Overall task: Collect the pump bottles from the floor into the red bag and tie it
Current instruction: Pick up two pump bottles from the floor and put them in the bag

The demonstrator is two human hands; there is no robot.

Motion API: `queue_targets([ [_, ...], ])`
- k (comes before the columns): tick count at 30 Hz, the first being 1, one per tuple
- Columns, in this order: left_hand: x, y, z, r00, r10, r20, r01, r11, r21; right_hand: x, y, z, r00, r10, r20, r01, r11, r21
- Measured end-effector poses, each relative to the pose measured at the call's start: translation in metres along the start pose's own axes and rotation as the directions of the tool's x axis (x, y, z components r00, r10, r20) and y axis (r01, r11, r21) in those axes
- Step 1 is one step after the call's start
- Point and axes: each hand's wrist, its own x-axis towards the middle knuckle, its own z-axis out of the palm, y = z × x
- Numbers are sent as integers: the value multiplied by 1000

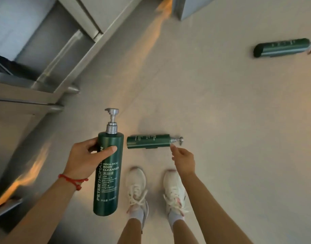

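Our left hand (84,155) gripped one bottle (108,173); our right hand (183,160), fingers loosely open and empty, neared the centre-frame bottle (148,141) — best grasped mid-body.

A bare indoor space, probably a commercial kitchen or utility room, though the view cannot settle which. A smooth pale grey floor (221,120) runs wide and unfurnished. Along its left edge stand brushed stainless-steel units (50,55) with open shelves, raised on short round metal feet (72,89). A grey cabinet corner (188,7) shows at the top. Warm orange light streaks the floor and steel.
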Motion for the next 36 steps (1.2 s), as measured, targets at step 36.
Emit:
queue_targets([
  [36,-58,91,-24,991,101,83,-87,985,-151,-123,-91,-103,850,-510,132,477,852,217],
])
